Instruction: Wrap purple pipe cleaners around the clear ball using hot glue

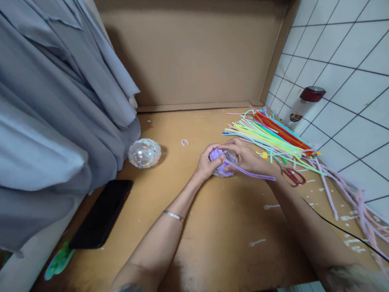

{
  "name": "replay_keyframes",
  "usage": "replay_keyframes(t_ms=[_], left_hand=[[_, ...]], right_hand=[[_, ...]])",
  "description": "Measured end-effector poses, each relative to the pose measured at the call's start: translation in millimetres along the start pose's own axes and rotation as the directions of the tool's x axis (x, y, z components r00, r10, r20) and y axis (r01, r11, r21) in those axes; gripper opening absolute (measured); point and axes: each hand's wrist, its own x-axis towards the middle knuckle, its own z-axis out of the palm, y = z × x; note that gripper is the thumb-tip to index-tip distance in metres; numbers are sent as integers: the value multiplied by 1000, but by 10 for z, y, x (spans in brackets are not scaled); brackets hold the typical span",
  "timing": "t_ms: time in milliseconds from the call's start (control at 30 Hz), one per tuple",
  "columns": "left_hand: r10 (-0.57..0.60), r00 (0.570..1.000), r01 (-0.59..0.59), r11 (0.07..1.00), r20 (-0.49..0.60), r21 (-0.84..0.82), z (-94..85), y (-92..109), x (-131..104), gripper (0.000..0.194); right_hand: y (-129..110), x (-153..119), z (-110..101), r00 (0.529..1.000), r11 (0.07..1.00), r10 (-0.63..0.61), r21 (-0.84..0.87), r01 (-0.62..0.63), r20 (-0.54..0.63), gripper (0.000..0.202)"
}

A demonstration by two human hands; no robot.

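Note:
My left hand is closed round the left side of a small clear ball partly wrapped in purple pipe cleaner. Its thumb presses on the purple coils. On the ball's right side, my right hand curls its fingers over the clear part. A loose purple pipe cleaner end runs from the ball out to the right, below the right hand. The fingers hide much of the ball. Just beyond the right wrist are red-handled scissors and a large bundle of coloured pipe cleaners.
A second clear ball with coloured specks stands at left, near a grey cloth. A black phone lies at the left edge. A cardboard panel stands behind; a red-lidded jar and black cable are at right.

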Motion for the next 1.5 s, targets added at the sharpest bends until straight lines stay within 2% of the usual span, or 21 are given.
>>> replay_keyframes(t_ms=[233, 533, 1233, 1367, 1500], left_hand=[[-14, 1000, 14, 1000, 14, -9, -1, -14, 0, 52], [-11, 1000, 11, 1000, 24, 7, -15, 13, -2, 52], [-27, 999, 27, 1000, 24, -3, -16, 52, -2, 52], [-38, 999, 38, 999, 7, 10, -18, 41, 1, 47], [-45, 999, 45, 999, -4, 20, -19, 13, 5, 45]], right_hand=[[25, 13, -24, 999, 999, 17, 48, -19, 39, 55], [15, 2, -14, 1000, 997, 7, 76, -7, 0, 50], [-31, 19, -42, 1000, 998, 19, 61, -20, 25, 49], [-48, 28, -36, 999, 998, 37, 60, -35, -33, 46], [-94, 25, -42, 993, 997, 59, 62, -52, -106, 28]])
